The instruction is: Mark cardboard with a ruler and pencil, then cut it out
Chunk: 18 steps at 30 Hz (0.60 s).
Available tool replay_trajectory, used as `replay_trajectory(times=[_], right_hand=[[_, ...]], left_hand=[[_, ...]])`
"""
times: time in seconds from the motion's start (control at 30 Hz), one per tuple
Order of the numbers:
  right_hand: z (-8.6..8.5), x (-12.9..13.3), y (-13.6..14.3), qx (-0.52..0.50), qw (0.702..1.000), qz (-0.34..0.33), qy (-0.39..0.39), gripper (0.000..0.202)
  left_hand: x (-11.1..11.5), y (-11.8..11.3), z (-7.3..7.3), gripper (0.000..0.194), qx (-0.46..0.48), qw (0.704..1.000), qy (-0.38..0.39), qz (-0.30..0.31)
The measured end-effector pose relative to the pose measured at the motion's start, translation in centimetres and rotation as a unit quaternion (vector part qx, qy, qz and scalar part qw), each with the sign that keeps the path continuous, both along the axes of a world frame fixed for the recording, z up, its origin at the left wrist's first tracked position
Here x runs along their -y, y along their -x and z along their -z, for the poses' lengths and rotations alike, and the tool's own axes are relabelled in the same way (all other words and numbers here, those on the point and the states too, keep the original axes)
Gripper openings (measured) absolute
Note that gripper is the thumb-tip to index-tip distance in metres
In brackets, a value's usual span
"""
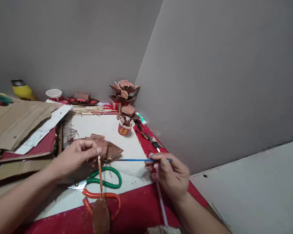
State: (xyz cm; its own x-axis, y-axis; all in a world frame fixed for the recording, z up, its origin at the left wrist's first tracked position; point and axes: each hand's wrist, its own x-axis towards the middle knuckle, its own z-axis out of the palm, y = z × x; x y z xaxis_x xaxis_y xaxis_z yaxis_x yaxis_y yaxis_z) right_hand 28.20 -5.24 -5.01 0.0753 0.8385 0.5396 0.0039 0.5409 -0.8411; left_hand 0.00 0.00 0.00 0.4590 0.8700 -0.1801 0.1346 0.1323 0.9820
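Between thumb and finger, my left hand (74, 157) pinches the top end of a small model paddle (101, 182). The paddle hangs down, its stick partly painted brown, with a brown oval blade at the bottom. My right hand (173, 177) grips a thin blue paintbrush (134, 160) held level, pointing left. Its tip is near the front edge of a brown model boat (113, 151); whether they touch I cannot tell. My left hand hides part of the boat. Scissors (114, 186) with green and orange handles lie behind the paddle.
A paper cup (124, 130) with brown paint stands beyond the boat. Several brown model boats (124, 94) are stacked in the corner. Thin sticks (92, 110) lie at the back. Cardboard sheets (21, 120) pile up at left. Keys (156, 144) lie near the right wall.
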Motion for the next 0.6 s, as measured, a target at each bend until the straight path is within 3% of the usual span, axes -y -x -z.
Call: replay_trajectory(times=[0.43,0.6], right_hand=[[-0.04,-0.32,0.25,0.008,0.999,0.021,-0.042,0.018],[-0.21,-0.7,0.33,0.016,0.999,0.042,-0.017,0.015]], left_hand=[[-0.02,-0.24,-0.39,0.044,0.016,1.0,0.008,0.003],[-0.08,-0.22,-0.24,0.042,0.015,1.0,0.003,-0.004]])
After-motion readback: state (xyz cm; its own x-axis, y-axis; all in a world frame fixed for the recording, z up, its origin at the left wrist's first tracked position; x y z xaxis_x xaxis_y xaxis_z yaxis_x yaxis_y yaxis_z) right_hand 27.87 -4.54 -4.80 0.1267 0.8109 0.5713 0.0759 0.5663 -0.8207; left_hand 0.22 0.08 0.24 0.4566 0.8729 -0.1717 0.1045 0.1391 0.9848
